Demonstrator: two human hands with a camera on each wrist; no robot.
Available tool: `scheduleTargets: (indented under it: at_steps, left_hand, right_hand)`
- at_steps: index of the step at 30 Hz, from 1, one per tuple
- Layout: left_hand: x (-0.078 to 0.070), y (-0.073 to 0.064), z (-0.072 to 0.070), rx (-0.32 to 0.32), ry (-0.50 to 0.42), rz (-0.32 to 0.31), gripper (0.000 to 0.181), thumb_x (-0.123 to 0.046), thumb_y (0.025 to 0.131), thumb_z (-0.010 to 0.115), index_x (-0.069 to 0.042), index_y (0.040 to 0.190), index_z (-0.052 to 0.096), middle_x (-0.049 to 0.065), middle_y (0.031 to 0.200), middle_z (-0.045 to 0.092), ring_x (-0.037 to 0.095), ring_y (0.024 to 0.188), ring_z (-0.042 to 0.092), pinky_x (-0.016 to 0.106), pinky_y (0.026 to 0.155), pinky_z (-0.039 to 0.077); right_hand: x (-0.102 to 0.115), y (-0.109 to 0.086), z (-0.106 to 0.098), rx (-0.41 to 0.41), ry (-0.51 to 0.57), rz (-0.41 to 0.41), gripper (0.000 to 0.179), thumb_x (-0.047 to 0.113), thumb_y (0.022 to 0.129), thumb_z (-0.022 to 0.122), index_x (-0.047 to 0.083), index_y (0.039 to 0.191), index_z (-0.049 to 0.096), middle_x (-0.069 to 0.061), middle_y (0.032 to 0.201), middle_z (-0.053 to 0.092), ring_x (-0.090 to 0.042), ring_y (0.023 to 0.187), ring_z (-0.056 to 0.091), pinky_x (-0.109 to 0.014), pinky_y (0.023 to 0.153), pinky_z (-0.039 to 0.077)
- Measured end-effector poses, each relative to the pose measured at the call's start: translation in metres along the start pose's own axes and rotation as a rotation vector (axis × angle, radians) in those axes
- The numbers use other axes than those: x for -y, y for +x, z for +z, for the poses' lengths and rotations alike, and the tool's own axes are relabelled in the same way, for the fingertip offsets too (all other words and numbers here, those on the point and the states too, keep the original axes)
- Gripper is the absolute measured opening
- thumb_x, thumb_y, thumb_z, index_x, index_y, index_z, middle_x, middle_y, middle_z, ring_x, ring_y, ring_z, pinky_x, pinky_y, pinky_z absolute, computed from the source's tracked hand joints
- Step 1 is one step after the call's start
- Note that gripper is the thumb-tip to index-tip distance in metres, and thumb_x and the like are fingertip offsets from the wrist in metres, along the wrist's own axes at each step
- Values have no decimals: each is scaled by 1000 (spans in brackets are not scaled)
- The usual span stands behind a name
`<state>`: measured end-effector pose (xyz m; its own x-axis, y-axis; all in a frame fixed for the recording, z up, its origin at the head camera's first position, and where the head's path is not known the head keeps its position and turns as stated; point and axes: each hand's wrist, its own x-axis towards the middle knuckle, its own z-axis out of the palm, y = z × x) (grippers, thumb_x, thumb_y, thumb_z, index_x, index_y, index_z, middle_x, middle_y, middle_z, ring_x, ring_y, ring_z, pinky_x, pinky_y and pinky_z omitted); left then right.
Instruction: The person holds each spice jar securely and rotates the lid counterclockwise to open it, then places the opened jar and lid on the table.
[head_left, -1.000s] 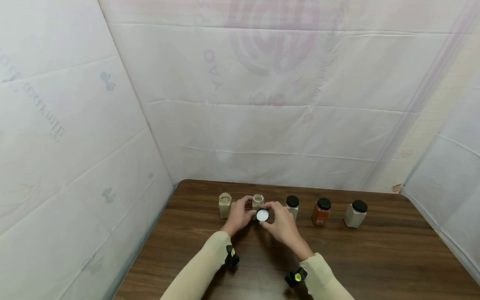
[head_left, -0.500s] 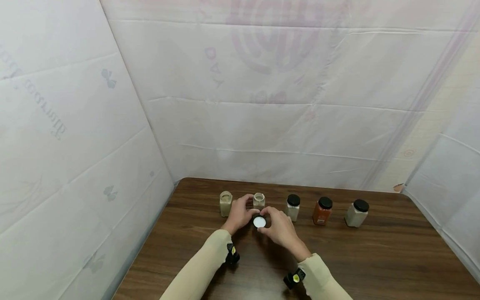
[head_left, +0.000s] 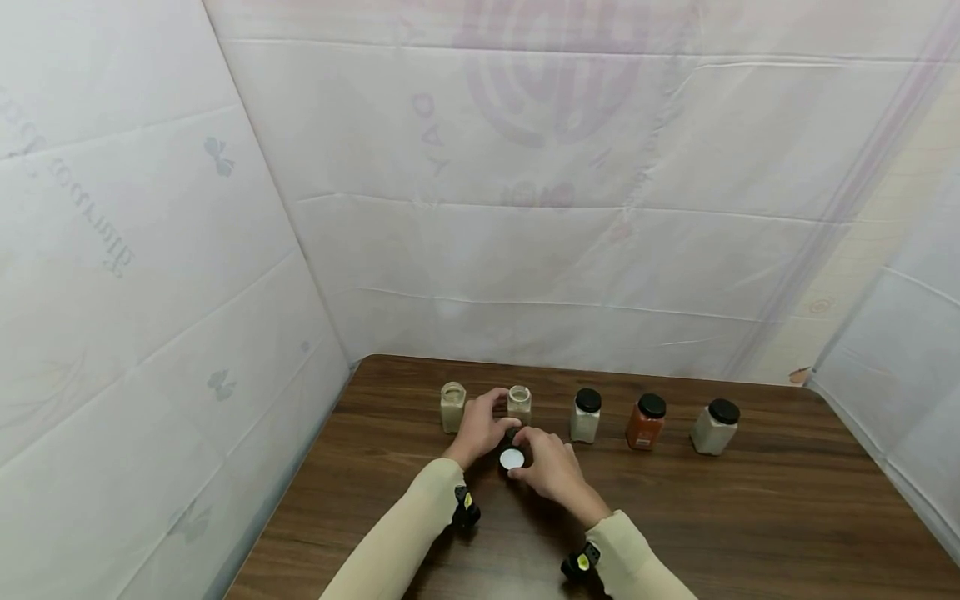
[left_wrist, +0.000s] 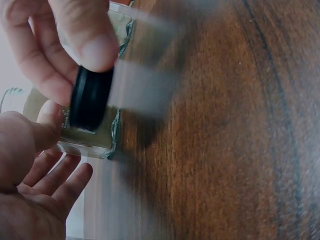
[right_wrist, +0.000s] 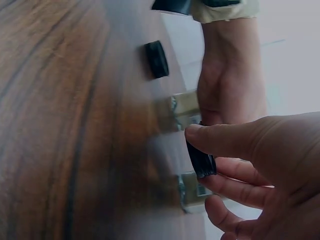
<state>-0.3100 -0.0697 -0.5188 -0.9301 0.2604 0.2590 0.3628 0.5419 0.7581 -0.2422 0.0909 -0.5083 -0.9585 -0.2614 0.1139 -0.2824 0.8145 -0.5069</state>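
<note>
My left hand (head_left: 480, 429) is at an open square glass jar (head_left: 519, 402) of pale powder, its thumb across the jar's front and its fingers round the side. The jar stands upright, its mouth uncovered. Just in front of it, my right hand (head_left: 553, 467) pinches a black screw lid (head_left: 512, 460) between thumb and fingers, its white inside facing up. In the right wrist view this lid (right_wrist: 200, 157) is tilted above the tabletop. A second open jar (head_left: 453, 407) with similar contents stands to the left of the left hand.
To the right stand three jars with black lids: one pale (head_left: 586, 415), one orange-red (head_left: 646, 422) and one whitish (head_left: 715, 427). Another black lid (right_wrist: 157, 59) lies on the brown wooden table (head_left: 735, 517) near the left arm. White fabric walls (head_left: 555, 275) rise behind and beside the table.
My right hand has drawn the lid down and slightly left, toward the person and away from the jar. The left hand has stayed at the jar.
</note>
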Motion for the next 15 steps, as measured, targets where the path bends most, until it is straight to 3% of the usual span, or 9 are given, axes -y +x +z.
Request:
scheduleTargets:
  at_steps: [15]
  left_hand:
    - [-3,-2,-2,4,6,3,46,-14,92,79,-2,133,62,17,124,69,30,111,70,41,91,58]
  right_hand:
    - [4,2,19,12,-33,-18,41,27,77,92,14,110,72,-3,108,71,-33,99,65,-59,86,49]
